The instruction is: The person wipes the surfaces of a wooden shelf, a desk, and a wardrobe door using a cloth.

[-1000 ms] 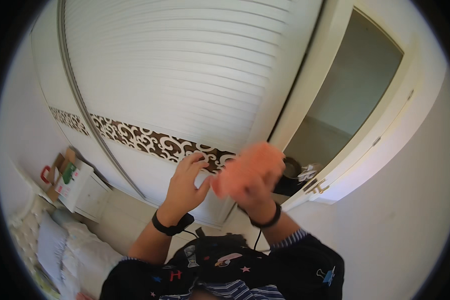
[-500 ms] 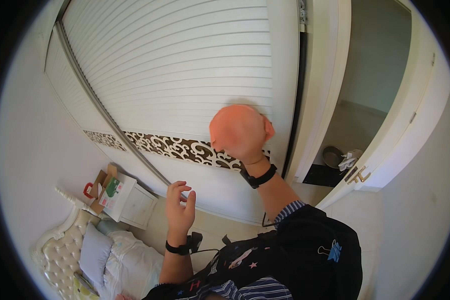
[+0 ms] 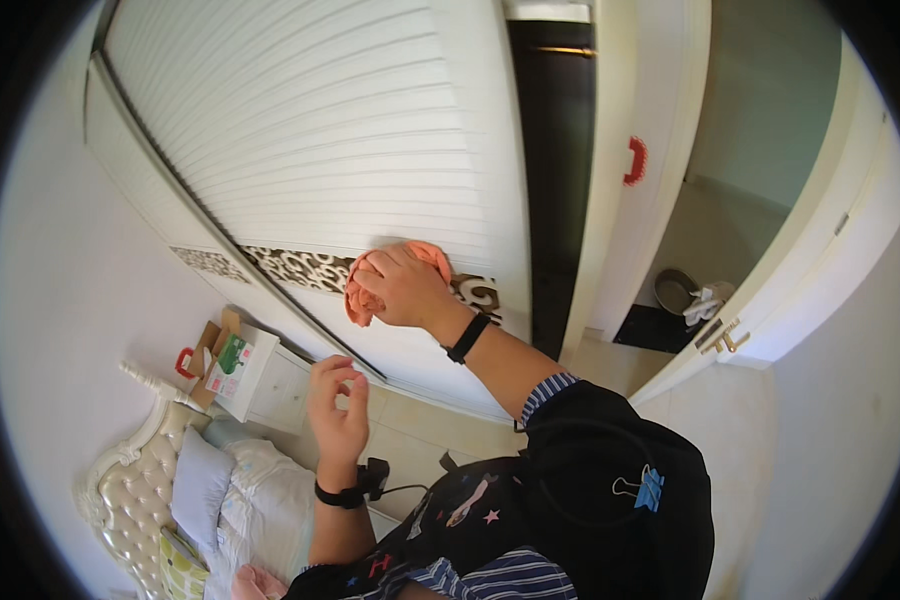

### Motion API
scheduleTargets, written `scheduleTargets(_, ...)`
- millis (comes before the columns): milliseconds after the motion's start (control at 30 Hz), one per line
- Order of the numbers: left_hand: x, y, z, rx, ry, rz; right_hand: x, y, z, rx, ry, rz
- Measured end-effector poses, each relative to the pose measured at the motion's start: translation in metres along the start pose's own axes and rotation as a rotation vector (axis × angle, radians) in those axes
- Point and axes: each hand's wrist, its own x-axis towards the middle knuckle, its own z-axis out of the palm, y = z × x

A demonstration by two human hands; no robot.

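My right hand (image 3: 411, 285) presses an orange cloth (image 3: 428, 252) against the white sliding wardrobe door (image 3: 370, 130). The bunched cloth shows around my fingers and covers part of the dark carved scroll band (image 3: 295, 268). Lower and to the left, my left hand (image 3: 338, 410) hangs in the air in front of the door's bottom edge. Its fingers are loosely bent with nothing visible in them. Both wrists wear black bands.
A dark gap (image 3: 553, 180) lies right of the wardrobe door. Beyond it are a red handle-shaped piece (image 3: 635, 161), a doorway with a metal basin (image 3: 675, 290), and a door handle (image 3: 727, 338). A white nightstand (image 3: 275, 392) and bed headboard (image 3: 130, 475) stand at left.
The wardrobe door has slid left, widening the dark gap at its right edge. My right hand and cloth have moved left, and the cloth is now bunched rather than spread over the hand.
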Motion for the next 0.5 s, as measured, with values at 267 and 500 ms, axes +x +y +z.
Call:
scheduleTargets(267,0.037,0.002,0.050,-0.226,-0.060,-0.095,-0.099,-0.041,-0.111,0.199,-0.467,0.402)
scheduleTargets(500,0.086,0.052,0.152,-0.409,-0.024,-0.025,-0.161,-0.025,-0.311,0.749,-0.327,0.571)
